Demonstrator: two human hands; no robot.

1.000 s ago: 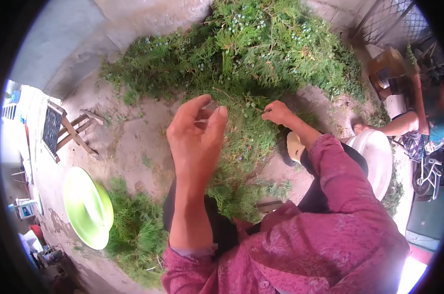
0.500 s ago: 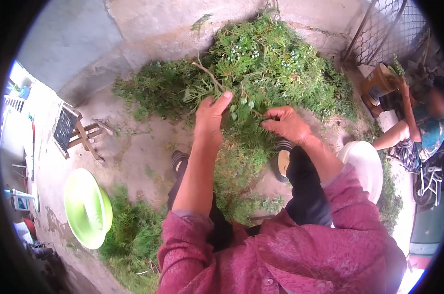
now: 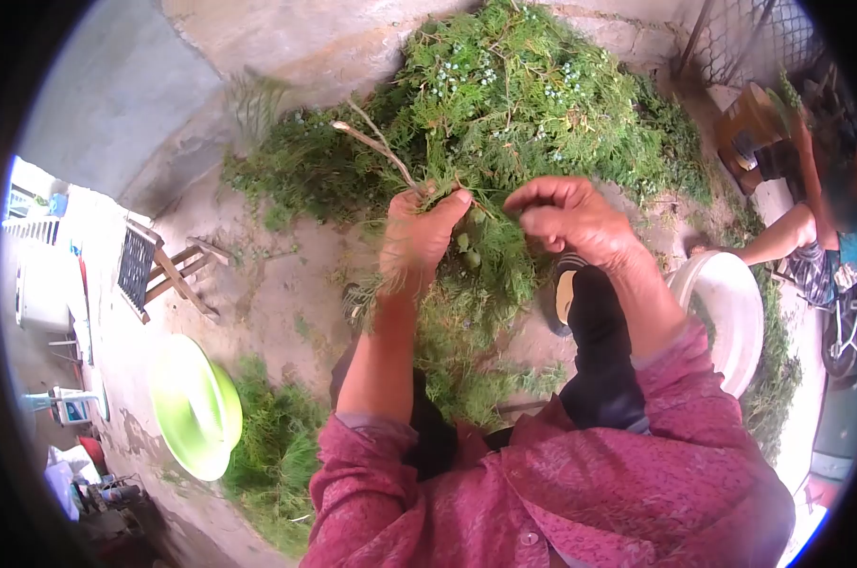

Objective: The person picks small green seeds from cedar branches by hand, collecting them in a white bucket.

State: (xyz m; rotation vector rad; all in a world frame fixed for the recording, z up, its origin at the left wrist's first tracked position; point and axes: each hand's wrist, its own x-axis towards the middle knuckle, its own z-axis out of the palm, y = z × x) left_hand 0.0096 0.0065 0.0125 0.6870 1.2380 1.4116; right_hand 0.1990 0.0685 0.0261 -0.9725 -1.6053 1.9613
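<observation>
My left hand (image 3: 423,232) is closed round a conifer branch (image 3: 379,147), thumb on top. The branch's bare brown stem sticks out up and left of the fist. Flat green sprays (image 3: 494,260) hang down beside the hand, with a few pale green cones among them. Just right of the sprays is my right hand (image 3: 580,222), fingers curled and thumb drawn in toward them. What its fingertips hold, if anything, I cannot make out. Behind both hands rises a big heap of cut conifer branches (image 3: 542,104) dotted with pale bluish cones.
A lime-green basin (image 3: 177,407) stands at left beside a pile of green sprigs (image 3: 277,454). A small folding stool (image 3: 168,270) is behind it. At right are a white tub (image 3: 736,322), a brown bucket (image 3: 742,133) and another person's leg (image 3: 778,237).
My left hand has turned its branch, and the stem now points further left. My right hand has moved slightly right, its fingers more curled. The view has shifted a little.
</observation>
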